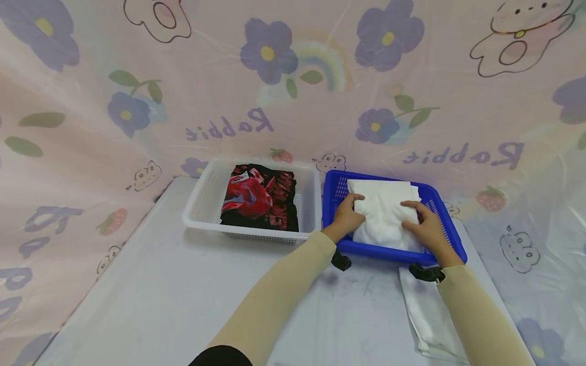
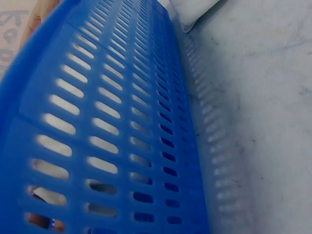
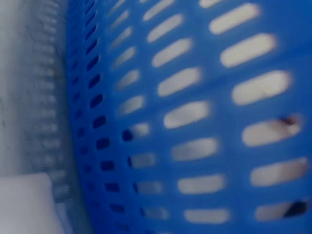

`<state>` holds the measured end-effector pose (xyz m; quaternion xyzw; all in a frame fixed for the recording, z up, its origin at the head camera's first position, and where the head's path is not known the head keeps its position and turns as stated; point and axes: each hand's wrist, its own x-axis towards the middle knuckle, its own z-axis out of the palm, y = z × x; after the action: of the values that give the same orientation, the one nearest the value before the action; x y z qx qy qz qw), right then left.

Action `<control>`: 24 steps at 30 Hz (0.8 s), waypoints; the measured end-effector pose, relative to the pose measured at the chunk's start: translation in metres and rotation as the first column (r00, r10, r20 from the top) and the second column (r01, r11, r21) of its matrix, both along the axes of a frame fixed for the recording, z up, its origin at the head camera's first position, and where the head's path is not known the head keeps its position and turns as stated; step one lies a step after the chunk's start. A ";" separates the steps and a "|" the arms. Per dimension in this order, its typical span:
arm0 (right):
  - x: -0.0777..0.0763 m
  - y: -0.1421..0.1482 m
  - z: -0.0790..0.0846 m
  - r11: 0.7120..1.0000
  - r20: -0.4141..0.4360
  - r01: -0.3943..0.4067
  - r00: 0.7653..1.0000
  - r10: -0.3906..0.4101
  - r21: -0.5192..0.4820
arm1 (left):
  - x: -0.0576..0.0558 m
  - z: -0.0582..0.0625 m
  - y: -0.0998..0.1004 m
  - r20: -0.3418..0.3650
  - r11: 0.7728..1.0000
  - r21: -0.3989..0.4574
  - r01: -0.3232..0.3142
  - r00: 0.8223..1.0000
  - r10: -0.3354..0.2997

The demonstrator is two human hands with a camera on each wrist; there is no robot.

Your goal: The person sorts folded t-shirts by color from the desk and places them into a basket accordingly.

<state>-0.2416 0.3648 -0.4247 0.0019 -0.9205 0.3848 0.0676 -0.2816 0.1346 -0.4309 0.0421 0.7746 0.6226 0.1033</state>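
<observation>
A folded white cloth (image 1: 382,208) lies in the blue plastic basket (image 1: 393,250) at the right of the head view. My left hand (image 1: 346,217) reaches over the near left rim and touches the cloth's left side, thumb and forefinger spread. On the cloth's right side rests my right hand (image 1: 427,227), its forefinger and thumb apart on the fabric. The other fingers are mostly hidden. Both wrist views are filled by the slotted basket wall (image 2: 105,107), with white fabric showing through the slots.
Left of the blue basket stands a white basket (image 1: 201,213) holding a folded black garment (image 1: 258,198) with a red print. Another white cloth (image 1: 428,315) lies on the white table (image 1: 183,300), partly under my right forearm. A patterned curtain (image 1: 293,101) hangs behind.
</observation>
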 end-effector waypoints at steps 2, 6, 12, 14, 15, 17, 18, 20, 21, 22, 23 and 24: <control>0.001 0.000 -0.003 1.000 0.020 -0.001 1.000 0.001 -0.003 | 0.001 -0.003 0.001 0.018 1.000 -0.029 -0.001 1.000 0.001; -0.001 0.001 -0.009 1.000 0.061 -0.023 0.998 0.021 0.021 | -0.002 -0.008 0.003 0.056 0.992 -0.126 0.007 0.998 0.000; -0.005 0.004 -0.016 0.998 0.154 -0.032 0.988 0.024 0.050 | -0.006 -0.011 0.006 0.111 0.965 -0.257 0.058 0.993 -0.031; -0.005 0.004 -0.017 0.997 0.182 -0.041 0.983 0.029 0.064 | -0.006 -0.011 0.006 0.123 0.957 -0.283 0.070 0.992 -0.036; -0.005 0.004 -0.017 0.997 0.195 -0.044 0.980 0.029 0.071 | -0.006 -0.011 0.006 0.127 0.953 -0.295 0.075 0.991 -0.039; -0.006 0.004 -0.016 0.995 0.234 -0.045 0.972 0.023 0.088 | -0.004 -0.011 0.005 0.131 0.939 -0.331 0.093 0.990 -0.051; -0.006 0.004 -0.016 0.995 0.254 -0.044 0.967 0.019 0.091 | -0.003 -0.011 0.005 0.133 0.930 -0.352 0.104 0.989 -0.060; -0.007 0.004 -0.016 0.994 0.296 -0.038 0.955 0.007 0.102 | -0.002 -0.010 0.004 0.140 0.914 -0.389 0.117 0.988 -0.066; -0.008 0.004 -0.016 0.994 0.321 -0.033 0.947 -0.003 0.104 | -0.002 -0.010 0.004 0.146 0.906 -0.405 0.122 0.987 -0.068; -0.008 0.004 -0.016 0.993 0.346 -0.031 0.938 -0.010 0.111 | -0.001 -0.010 0.004 0.150 0.898 -0.421 0.130 0.986 -0.072; -0.008 0.004 -0.016 0.993 0.370 -0.029 0.929 -0.016 0.115 | 0.000 -0.010 0.004 0.156 0.892 -0.432 0.135 0.985 -0.073; -0.009 0.004 -0.016 0.993 0.392 -0.028 0.920 -0.021 0.119 | 0.000 -0.010 0.004 0.162 0.890 -0.434 0.138 0.984 -0.073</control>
<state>-0.2503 0.3685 -0.4407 -0.0696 -0.9371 0.3206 -0.1190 -0.2818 0.1387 -0.4407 0.0154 0.8832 0.4247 0.1986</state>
